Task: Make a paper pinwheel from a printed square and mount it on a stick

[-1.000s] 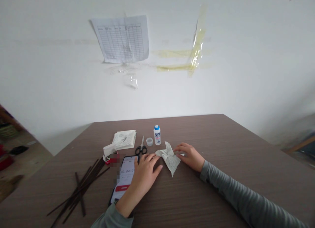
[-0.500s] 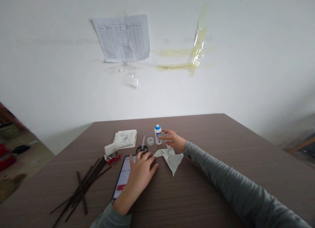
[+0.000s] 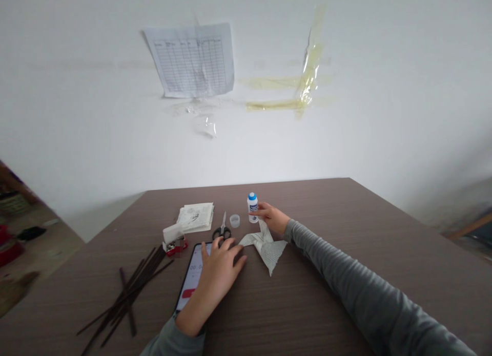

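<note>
My right hand (image 3: 273, 217) has its fingers around the right side of a white bottle (image 3: 252, 212) with a blue top, which stands upright. My left hand (image 3: 222, 269) rests with spread fingers partly over a phone (image 3: 190, 281), below the black-handled scissors (image 3: 223, 230), and holds nothing. A folded printed-paper shape (image 3: 269, 251) lies between the hands, its upper tip just under my right hand. A small clear cap (image 3: 234, 221) sits between the scissors and the bottle.
On the left of the table (image 3: 326, 305) lie dark thin sticks (image 3: 132, 294), an open red-and-white box (image 3: 175, 241) and a stack of paper squares (image 3: 195, 216). The wall stands behind the table's far edge.
The bottle has shifted slightly right and away from me. My right hand's fingers have closed in on it. My left hand has barely moved.
</note>
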Available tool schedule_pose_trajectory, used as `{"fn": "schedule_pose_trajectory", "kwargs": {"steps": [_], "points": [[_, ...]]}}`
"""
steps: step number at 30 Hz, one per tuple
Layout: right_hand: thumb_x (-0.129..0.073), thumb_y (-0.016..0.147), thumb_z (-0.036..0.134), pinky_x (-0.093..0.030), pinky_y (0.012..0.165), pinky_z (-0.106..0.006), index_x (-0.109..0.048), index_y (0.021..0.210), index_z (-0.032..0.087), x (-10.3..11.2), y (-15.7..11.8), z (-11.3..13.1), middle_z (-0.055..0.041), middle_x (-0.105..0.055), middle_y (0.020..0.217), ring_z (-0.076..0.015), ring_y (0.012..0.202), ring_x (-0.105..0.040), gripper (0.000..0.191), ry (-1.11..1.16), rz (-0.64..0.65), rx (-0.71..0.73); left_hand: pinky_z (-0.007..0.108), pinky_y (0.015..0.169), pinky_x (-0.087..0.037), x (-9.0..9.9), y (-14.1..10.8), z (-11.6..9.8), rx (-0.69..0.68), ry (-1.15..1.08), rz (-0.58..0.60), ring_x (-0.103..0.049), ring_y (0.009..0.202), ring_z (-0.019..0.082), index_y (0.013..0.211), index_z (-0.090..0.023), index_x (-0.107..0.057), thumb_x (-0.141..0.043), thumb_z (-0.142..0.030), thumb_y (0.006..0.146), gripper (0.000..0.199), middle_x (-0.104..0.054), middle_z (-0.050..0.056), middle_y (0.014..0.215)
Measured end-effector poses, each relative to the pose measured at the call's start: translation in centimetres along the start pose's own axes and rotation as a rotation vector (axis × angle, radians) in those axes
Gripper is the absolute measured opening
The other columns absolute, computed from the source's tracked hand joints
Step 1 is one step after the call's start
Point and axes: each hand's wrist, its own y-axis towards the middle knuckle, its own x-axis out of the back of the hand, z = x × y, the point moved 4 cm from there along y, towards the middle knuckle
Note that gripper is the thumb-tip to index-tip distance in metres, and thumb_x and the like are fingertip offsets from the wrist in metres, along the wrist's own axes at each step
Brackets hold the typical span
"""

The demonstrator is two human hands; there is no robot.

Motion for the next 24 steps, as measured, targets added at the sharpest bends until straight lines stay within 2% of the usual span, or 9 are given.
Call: {"fn": "schedule_pose_trajectory", "kwargs": {"steps": [4,9,13,18,21,24], "points": [[-0.077,0.103,0.009,-0.067,0.141,-0.059,-0.103,0.138,0.033,1.9,-1.0,-2.1,-0.0110,-0.093,0.159,-0.0343,0.149,-0.089,0.050,0.006,-0.081,-0.011,0.091,0.148,-0.048,0.0,0.0,0.2,-0.009,-0.001,-0.006,-0.072,0.174,0.049,0.146,-0.042,-0.102,-0.080,-0.026,0.121,0.036,-0.088,0.009,0.177],[-0.075,0.103,0.011,-0.067,0.140,-0.063,-0.104,0.132,0.031,4.3,-3.6,-4.2,-0.0148,-0.092,0.160,-0.0370,0.152,-0.088,0.046,0.011,-0.125,-0.009,0.088,0.152,-0.045,0.0,0.1,0.1,-0.019,-0.025,0.026,-0.075,0.169,0.043,0.144,-0.043,-0.102,-0.071,-0.025,0.124,0.040,-0.093,0.006,0.169],[-0.072,0.106,0.013,-0.068,0.139,-0.061,-0.105,0.133,0.032,5.5,-6.4,-5.1,-0.0129,-0.093,0.160,-0.0347,0.149,-0.090,0.047,0.022,-0.143,-0.005,0.094,0.153,-0.037,0.1,0.1,-0.2,-0.018,-0.069,0.047,-0.078,0.167,0.044,0.147,-0.039,-0.101,-0.068,-0.022,0.125,0.043,-0.095,0.008,0.165],[-0.079,0.110,0.021,-0.072,0.134,-0.057,-0.107,0.128,0.036,6.2,-9.4,-5.1,-0.0130,-0.095,0.154,-0.0356,0.142,-0.093,0.036,0.126,-0.221,0.048,0.094,0.154,-0.036,0.0,0.1,-0.1,-0.029,-0.086,0.036,-0.077,0.168,0.045,0.147,-0.043,-0.100,-0.072,-0.021,0.124,0.042,-0.095,0.006,0.163],[-0.079,0.109,0.021,-0.075,0.129,-0.052,-0.107,0.127,0.039,6.5,-10.7,-4.5,-0.0109,-0.097,0.149,-0.0352,0.138,-0.093,0.038,0.155,-0.277,0.055,0.095,0.153,-0.038,-0.3,0.2,0.1,-0.030,-0.086,-0.003,-0.079,0.166,0.045,0.146,-0.044,-0.100,-0.075,-0.020,0.122,0.042,-0.097,0.005,0.160],[-0.076,0.108,0.018,-0.077,0.122,-0.049,-0.106,0.133,0.039,6.6,-11.5,-3.6,-0.0104,-0.097,0.144,-0.0348,0.133,-0.094,0.044,0.146,-0.304,0.036,0.095,0.150,-0.043,-0.9,0.3,0.5,-0.037,-0.074,-0.073,-0.082,0.163,0.047,0.148,-0.040,-0.099,-0.077,-0.017,0.119,0.043,-0.097,0.009,0.159]]}}
